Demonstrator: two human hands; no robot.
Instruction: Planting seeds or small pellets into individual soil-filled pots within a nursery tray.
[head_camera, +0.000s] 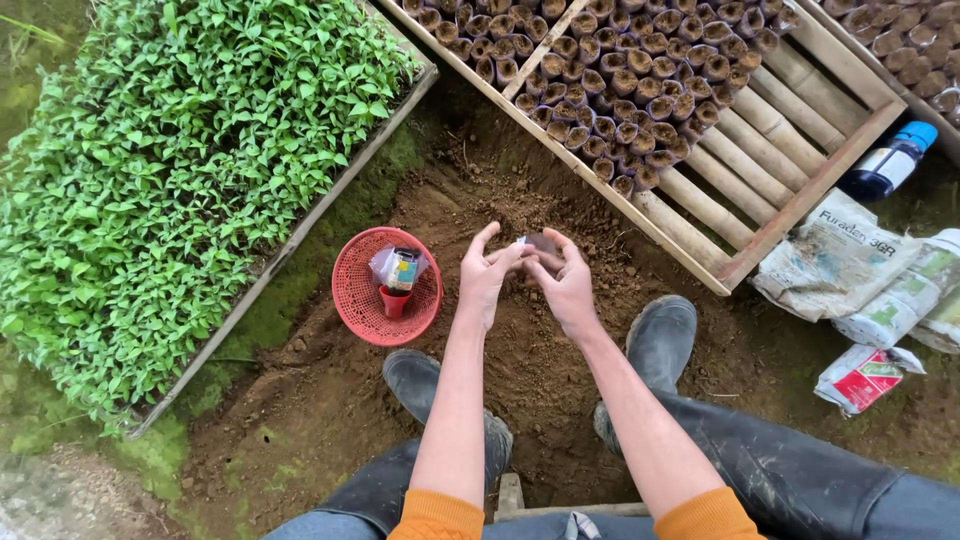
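Before me: my left hand (487, 275) and right hand (566, 287) meet around a small soil-filled seedling bag (540, 243).
Left: round red plastic basket (386, 288) on bare brown soil (520, 360), beside wooden tray of green seedlings (180, 170).
Behind: slatted bamboo rack (760, 150) holding filled bags (620, 80).
Right: crumpled white sacks (860, 275) beside it.

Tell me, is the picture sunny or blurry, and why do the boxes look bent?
In the head view the light is soft and even, with no hard shadows or glare; the hands and small pot between them look sharp; the wide lens bows the seedling tray and the wooden frame outward near the edges.
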